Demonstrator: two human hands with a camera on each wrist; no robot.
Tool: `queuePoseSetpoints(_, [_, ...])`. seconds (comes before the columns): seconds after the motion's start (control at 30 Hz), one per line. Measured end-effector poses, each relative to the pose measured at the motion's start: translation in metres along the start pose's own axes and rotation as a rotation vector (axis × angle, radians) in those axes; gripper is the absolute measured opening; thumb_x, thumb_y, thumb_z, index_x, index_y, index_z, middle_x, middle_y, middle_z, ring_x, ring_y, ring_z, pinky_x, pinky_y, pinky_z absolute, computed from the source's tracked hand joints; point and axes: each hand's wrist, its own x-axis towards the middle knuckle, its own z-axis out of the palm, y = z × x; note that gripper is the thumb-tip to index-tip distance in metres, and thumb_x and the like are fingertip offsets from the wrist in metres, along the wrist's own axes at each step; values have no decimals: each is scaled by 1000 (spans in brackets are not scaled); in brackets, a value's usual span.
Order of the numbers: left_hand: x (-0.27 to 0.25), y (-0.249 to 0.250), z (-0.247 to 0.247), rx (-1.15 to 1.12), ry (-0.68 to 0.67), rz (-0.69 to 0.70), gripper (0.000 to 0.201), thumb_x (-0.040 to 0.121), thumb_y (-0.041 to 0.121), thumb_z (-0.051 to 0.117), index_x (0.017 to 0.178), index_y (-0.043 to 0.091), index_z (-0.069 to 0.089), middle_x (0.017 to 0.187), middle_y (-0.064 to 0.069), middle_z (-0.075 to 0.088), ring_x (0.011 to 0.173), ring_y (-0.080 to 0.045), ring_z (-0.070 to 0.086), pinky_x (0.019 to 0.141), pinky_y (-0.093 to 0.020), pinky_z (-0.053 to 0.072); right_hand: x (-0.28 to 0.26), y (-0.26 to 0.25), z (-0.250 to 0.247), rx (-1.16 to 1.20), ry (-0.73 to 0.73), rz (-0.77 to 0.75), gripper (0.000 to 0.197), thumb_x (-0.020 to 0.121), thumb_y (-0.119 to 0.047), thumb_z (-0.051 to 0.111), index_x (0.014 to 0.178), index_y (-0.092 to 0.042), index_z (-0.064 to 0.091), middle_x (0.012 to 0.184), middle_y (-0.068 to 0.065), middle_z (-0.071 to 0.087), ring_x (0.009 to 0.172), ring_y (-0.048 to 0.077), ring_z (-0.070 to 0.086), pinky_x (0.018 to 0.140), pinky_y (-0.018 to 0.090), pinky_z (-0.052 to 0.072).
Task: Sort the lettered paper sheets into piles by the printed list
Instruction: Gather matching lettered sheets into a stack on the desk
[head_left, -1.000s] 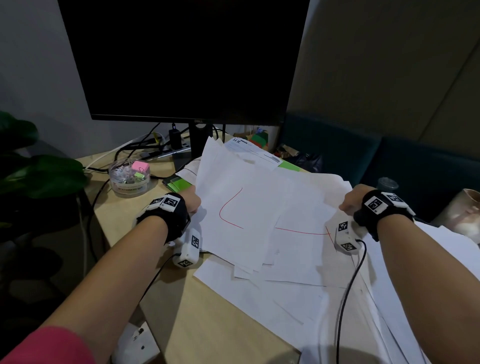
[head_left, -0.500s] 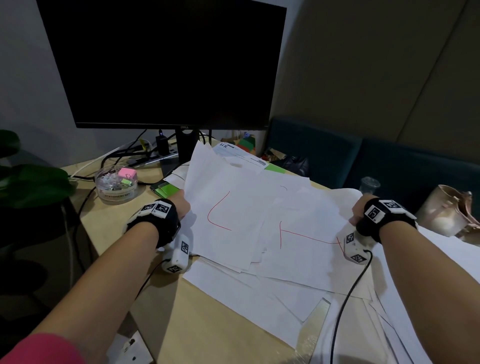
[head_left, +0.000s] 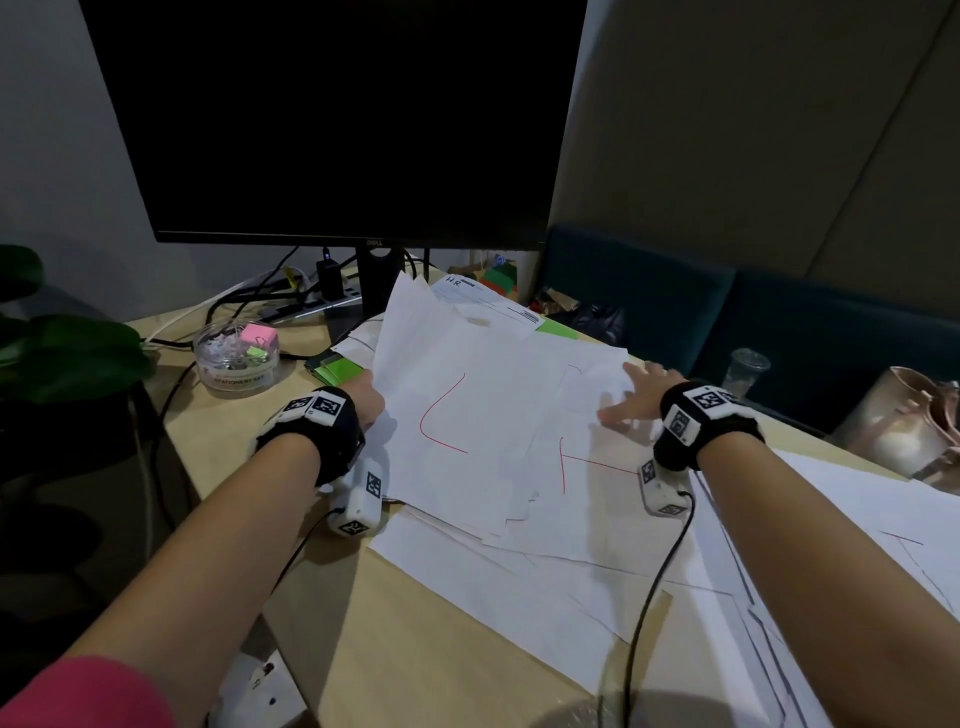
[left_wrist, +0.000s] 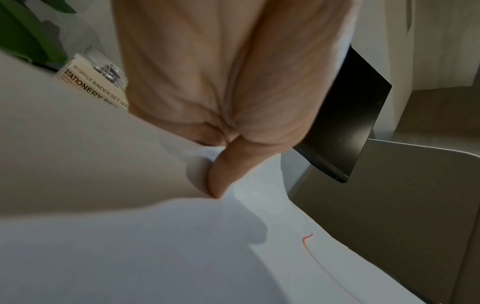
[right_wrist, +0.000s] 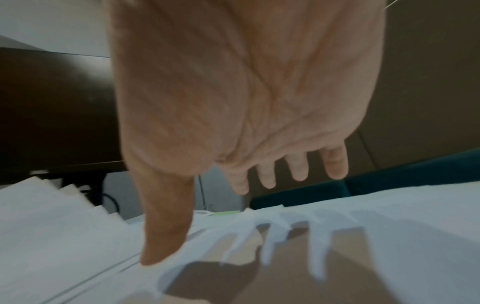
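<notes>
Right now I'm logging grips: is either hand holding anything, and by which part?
The left hand pinches the top sheet at its left edge. The right hand holds nothing, fingers spread above the papers.

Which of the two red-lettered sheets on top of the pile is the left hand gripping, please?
The left hand grips the sheet with the curved red L, raised at its left edge; the other red-marked sheet lies flat.

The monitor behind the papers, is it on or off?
Apparently off or blank: the monitor screen is uniformly black in the head view, and no lit indicator shows on its bezel.
</notes>
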Motion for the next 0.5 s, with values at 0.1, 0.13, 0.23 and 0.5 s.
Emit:
queuePoseSetpoints(0.1, [3,-2,2,-27,-17,17,53,96,-2,39,147,-1,24,142,-23,43,111,-27,52,85,-29,37,10,-32,8,-6,-73,-105,99,82,-70,50,153,-21,1,160,7,-1,146,36,2,117,53,12])
queuePoseSetpoints(0.13, [5,-4,2,-32,-19,22,53,96,-3,40,147,-1,24,139,-21,45,105,-25,50,83,-28,35,13,-40,11,-11,-83,-128,99,82,-71,48,153,-20,1,160,7,0,146,36,2,117,53,11])
queuePoseSetpoints(0.23, [8,-6,1,15,-54,12,49,95,-3,39,143,1,30,124,-19,48,98,-22,43,81,-28,34,15,-55,15,-34,-100,-129,101,78,-76,44,153,-22,3,160,4,5,146,33,8,117,51,13])
queuePoseSetpoints(0.5, [11,-11,-8,130,-148,-9,41,87,-1,47,127,0,38,120,-23,50,110,-36,51,83,-34,41,12,-44,12,-47,-176,-32,117,66,-84,50,153,-24,1,161,2,0,147,26,11,118,46,14])
